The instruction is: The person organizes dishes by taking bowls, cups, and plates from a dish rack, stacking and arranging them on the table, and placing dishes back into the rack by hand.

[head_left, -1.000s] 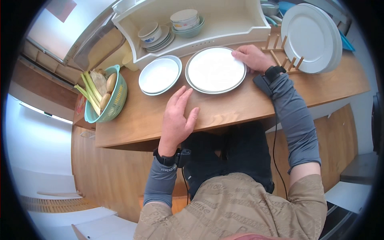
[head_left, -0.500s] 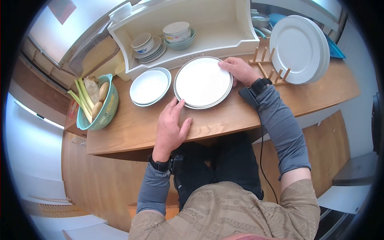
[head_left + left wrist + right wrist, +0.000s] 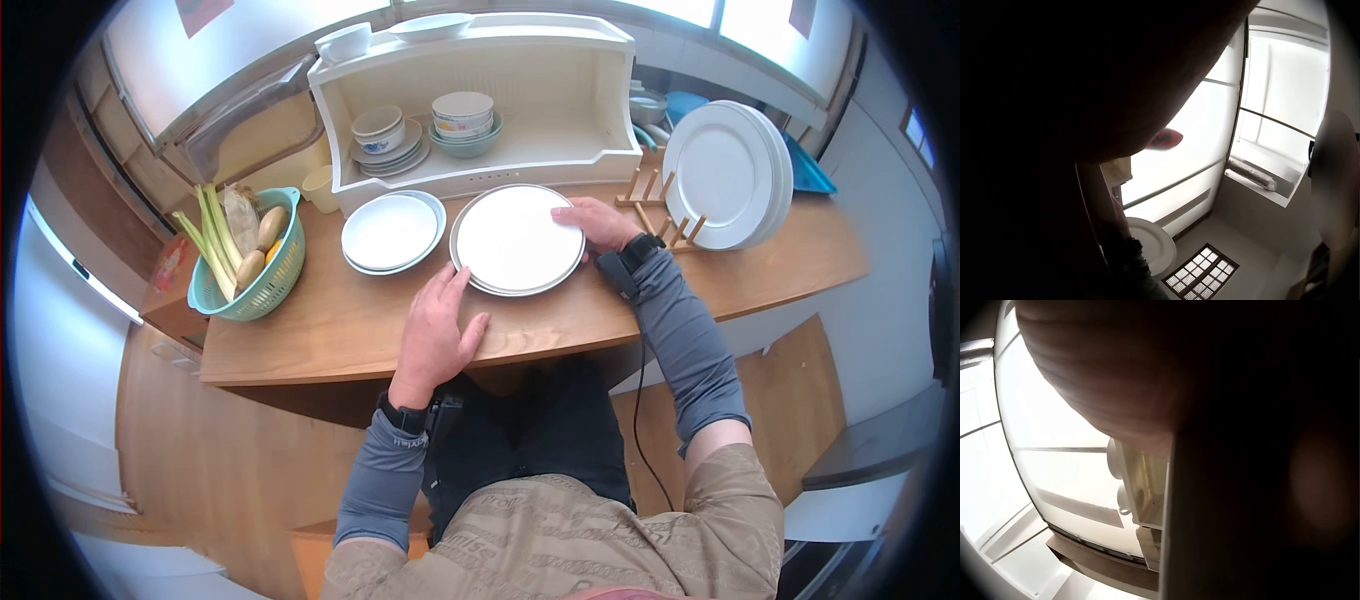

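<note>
A stack of white plates with thin dark rims lies on the wooden table in front of the person. At its right edge the right hand grips the rim, thumb on top and the other fingers down at the side, partly hidden. The left hand lies at the lower left edge of the stack, fingertips touching the rim, fingers fairly straight and thumb spread away. Left of the stack sit white shallow bowls, one in another. Both wrist views are mostly dark, filled by the hands.
A wooden dish rack holds large white plates on the right. Behind stands a cream shelf with stacked bowls and small dishes. A green basket of vegetables is at the left. The table's front edge is near the person.
The left hand has moved in to the plates' rim and now touches it. The right hand stays on the right rim. The head view has shifted, showing more of the shelf.
</note>
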A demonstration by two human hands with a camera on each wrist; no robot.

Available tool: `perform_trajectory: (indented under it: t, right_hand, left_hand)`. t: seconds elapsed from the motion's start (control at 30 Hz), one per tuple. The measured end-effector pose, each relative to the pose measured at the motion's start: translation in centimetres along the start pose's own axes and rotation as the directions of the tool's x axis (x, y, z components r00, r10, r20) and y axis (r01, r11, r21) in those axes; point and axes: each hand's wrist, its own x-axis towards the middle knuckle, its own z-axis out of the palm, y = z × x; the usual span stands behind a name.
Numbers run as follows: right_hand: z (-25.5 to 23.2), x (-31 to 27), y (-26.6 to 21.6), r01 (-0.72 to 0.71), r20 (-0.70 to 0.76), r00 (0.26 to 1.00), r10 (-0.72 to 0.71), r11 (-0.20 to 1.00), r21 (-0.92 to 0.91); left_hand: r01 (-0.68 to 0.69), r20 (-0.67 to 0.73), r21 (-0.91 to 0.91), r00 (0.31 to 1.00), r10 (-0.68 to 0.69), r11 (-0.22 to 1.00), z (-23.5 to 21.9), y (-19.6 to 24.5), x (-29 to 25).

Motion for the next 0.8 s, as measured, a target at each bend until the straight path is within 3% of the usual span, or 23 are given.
perform_trajectory:
  t: [0.2, 0.27, 0.43, 0.53, 0.57, 0.63, 0.73, 0.8]
  right_hand:
    - [0.3, -1.2, -0.6, 0.046, -0.083, 0.996, -0.039, 0.995, 0.083]
    - [0.2, -1.7, -0.9, 0.049, -0.21, 0.978, -0.007, 0.98, 0.195]
    - [-2.3, -1.9, -2.6, 0.15, -0.297, 0.948, -0.112, 0.982, 0.111]
    - [-3.5, -0.8, -5.2, 0.197, -0.492, 0.861, -0.13, 0.977, 0.086]
    - [-5.0, 0.3, -5.6, 0.174, -0.49, 0.857, -0.159, 0.985, -0.016]
    - [-7.0, 3.1, -6.8, 0.182, -0.512, 0.85, -0.12, 0.981, 0.072]
    - [-6.8, 5.9, -9.5, 0.096, -0.677, 0.733, -0.058, 0.995, 0.018]
    - [-6.8, 7.9, -10.3, 0.053, -0.709, 0.702, -0.07, 0.998, -0.046]
  left_hand:
    - [0.01, -0.038, -0.084, 0.999, -0.013, 0.996, -0.3, -0.1, -0.3]
    - [0.02, -0.039, -0.129, 0.999, -0.025, 0.991, -0.5, -0.1, -0.3]
    - [-0.027, -0.026, -0.119, 0.999, 0.024, 0.992, -0.8, -0.2, -0.3]
    - [-0.046, -0.014, -0.112, 0.999, 0.045, 0.993, -0.9, -0.3, -0.3]
    - [-0.056, -0.014, -0.109, 0.998, 0.055, 0.992, -0.9, -0.4, -0.4]
    - [-0.061, -0.018, -0.121, 0.998, 0.059, 0.991, -0.9, -0.5, -0.4]
    - [-0.06, -0.036, -0.136, 0.998, 0.056, 0.989, -0.7, -0.6, -0.3]
    - [-0.047, -0.048, -0.134, 0.998, 0.041, 0.99, -0.8, -0.7, -0.3]
